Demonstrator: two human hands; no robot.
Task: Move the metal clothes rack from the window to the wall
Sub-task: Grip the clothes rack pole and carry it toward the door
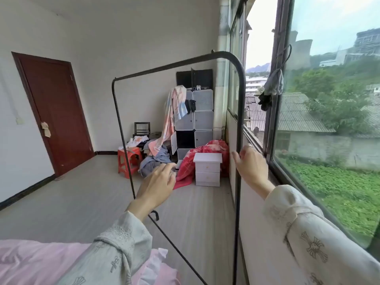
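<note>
Metal clothes rack (239, 112) stands empty along the window (329, 120), not yet moved. Right hand (251, 167) is beside its near upright, fingers loosely spread, no firm grip evident. Left hand (157, 183) hovers open, touching nothing. Whole carry to the wall (26, 99) remains.

I see grey plank floor (78, 194) carrying a white nightstand (207, 169); red blanket (197, 159) just behind it, red stool (129, 159) farther left.
</note>
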